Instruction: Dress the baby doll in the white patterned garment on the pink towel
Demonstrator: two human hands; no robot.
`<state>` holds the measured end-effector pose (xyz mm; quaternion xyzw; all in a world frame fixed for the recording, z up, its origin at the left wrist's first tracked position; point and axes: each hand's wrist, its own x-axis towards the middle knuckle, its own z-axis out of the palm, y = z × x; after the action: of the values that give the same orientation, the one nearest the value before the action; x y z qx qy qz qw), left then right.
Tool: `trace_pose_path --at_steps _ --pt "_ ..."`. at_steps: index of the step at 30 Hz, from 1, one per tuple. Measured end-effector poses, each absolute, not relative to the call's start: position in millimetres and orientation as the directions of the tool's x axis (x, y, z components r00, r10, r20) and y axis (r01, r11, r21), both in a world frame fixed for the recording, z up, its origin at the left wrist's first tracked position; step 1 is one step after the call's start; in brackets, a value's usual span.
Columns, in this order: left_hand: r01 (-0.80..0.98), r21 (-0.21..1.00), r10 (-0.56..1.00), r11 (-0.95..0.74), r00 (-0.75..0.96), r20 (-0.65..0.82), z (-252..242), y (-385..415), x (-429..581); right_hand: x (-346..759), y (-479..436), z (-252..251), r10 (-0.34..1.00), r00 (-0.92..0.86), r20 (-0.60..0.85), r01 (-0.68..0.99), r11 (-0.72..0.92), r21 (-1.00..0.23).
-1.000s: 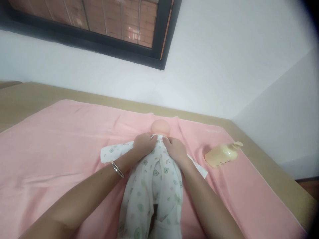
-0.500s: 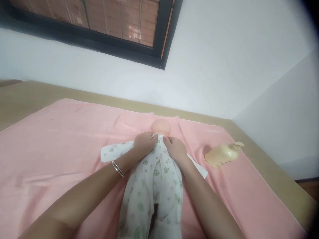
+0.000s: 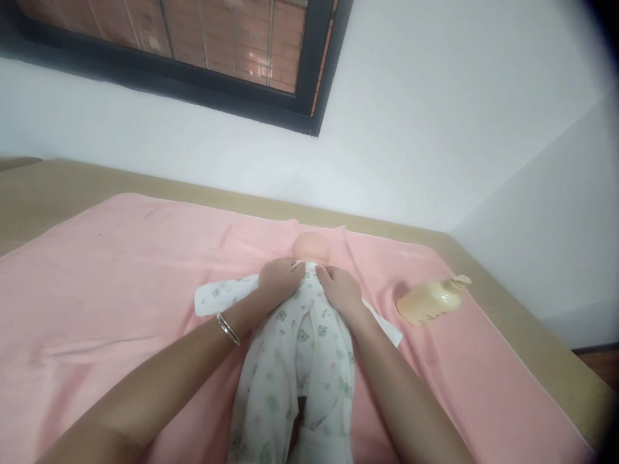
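Observation:
A baby doll [image 3: 312, 247] lies on its back on a pink towel [image 3: 120, 277], head away from me. It wears a white garment [image 3: 297, 361] printed with small green bears. My left hand [image 3: 278, 280] rests on the garment at the doll's left shoulder near the collar, fingers curled onto the cloth. A thin bracelet sits on that wrist. My right hand [image 3: 341, 290] lies on the other side of the collar, fingers bent down onto the fabric. The two hands nearly touch just below the doll's chin.
A pale yellow bottle [image 3: 432, 301] lies on its side on the towel to the right of the doll. The towel covers a tan surface [image 3: 48, 187] against a white wall [image 3: 435, 129]. A dark-framed window [image 3: 193, 58] is above.

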<state>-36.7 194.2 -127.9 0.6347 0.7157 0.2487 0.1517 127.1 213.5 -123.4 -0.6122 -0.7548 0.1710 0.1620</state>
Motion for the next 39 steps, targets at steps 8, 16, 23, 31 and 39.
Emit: trace_pose_path --at_steps 8,16,23,31,39 --pt "0.826 0.559 0.985 0.078 -0.152 0.087 -127.1 194.1 -36.2 126.7 213.7 -123.4 0.980 -0.196 0.034 0.874 0.191 -0.446" --pt "0.829 0.553 0.984 0.082 -0.155 0.086 -126.9 193.6 -36.0 126.7 213.8 -122.9 0.979 -0.202 0.030 0.871 0.193 -0.452" --pt "0.827 0.559 0.982 0.067 -0.153 0.109 -129.2 194.0 -37.0 126.7 214.1 -123.9 0.980 -0.197 0.022 0.874 0.185 -0.449" --pt "0.822 0.565 0.984 0.067 -0.149 0.101 -129.1 194.3 -37.1 126.6 214.0 -122.3 0.980 -0.200 0.022 0.877 0.189 -0.442" --pt "0.825 0.561 0.982 0.069 -0.155 0.108 -129.8 194.3 -36.6 126.2 213.4 -122.0 0.980 -0.197 0.022 0.876 0.186 -0.445"
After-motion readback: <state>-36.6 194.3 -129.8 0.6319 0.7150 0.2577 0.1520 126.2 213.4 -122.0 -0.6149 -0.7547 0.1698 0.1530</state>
